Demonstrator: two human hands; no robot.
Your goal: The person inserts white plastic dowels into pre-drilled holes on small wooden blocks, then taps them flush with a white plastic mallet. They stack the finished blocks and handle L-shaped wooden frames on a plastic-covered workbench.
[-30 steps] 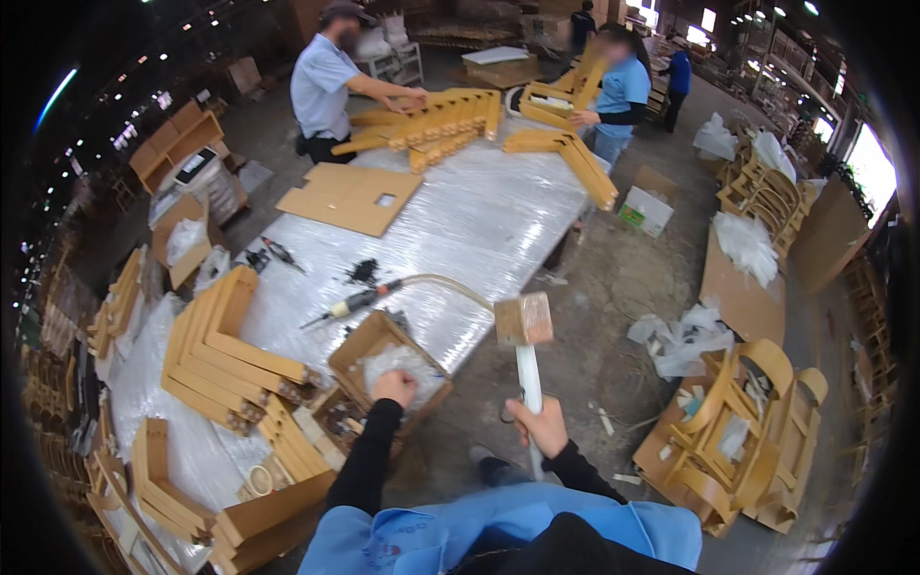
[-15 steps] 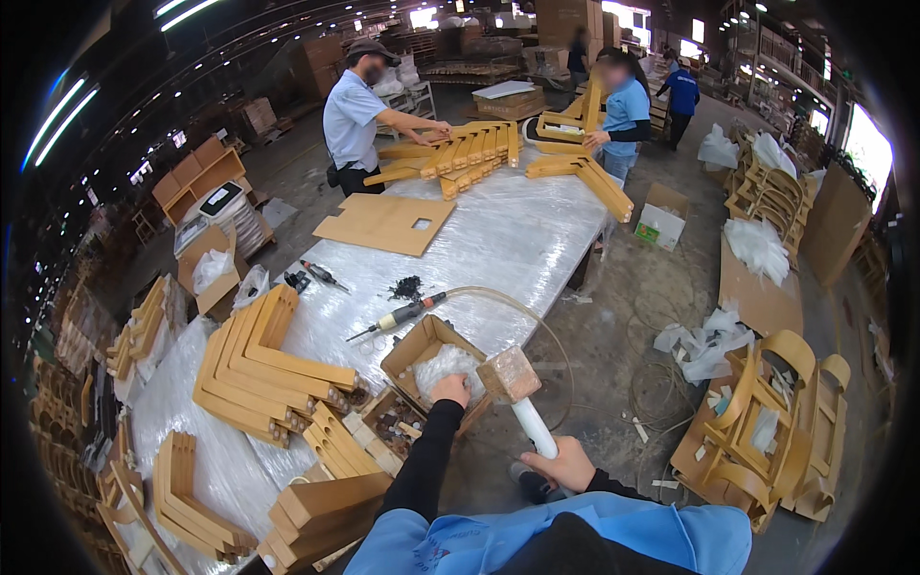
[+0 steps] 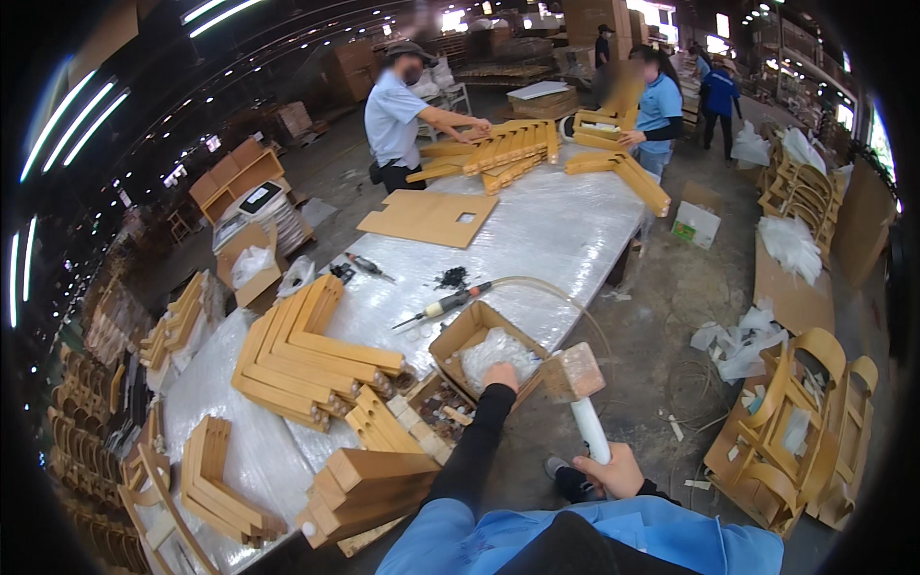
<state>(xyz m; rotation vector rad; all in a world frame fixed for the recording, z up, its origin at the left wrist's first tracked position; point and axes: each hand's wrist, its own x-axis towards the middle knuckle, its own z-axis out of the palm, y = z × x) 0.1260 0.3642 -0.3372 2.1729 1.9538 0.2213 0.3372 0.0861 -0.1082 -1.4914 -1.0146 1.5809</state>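
My left hand point(image 3: 500, 376) reaches into a cardboard box point(image 3: 448, 337) at the table's near edge, touching a clump of white, clear-looking small pieces or plastic point(image 3: 498, 355); its fingertips are hidden there. My right hand point(image 3: 613, 470) is wrapped round the white handle of a mallet point(image 3: 575, 372), held upright beside the box with its worn, block-shaped head on top. Next to the box lies a shallow tray of small brown pieces point(image 3: 443, 402). Behind the box rests a corded or hosed power screwdriver point(image 3: 446, 304).
L-shaped wooden frames point(image 3: 307, 359) are stacked on the plastic-wrapped table point(image 3: 556, 249), with more wooden parts point(image 3: 369, 479) nearer me. A cardboard sheet point(image 3: 426, 218) lies farther back. Two people handle wooden parts at the far end. Curved wooden chair frames point(image 3: 776, 431) stand on the floor at right.
The whole view has shifted, so the table and box sit farther right in the picture. My left hand is still in the box, and my right hand still grips the mallet.
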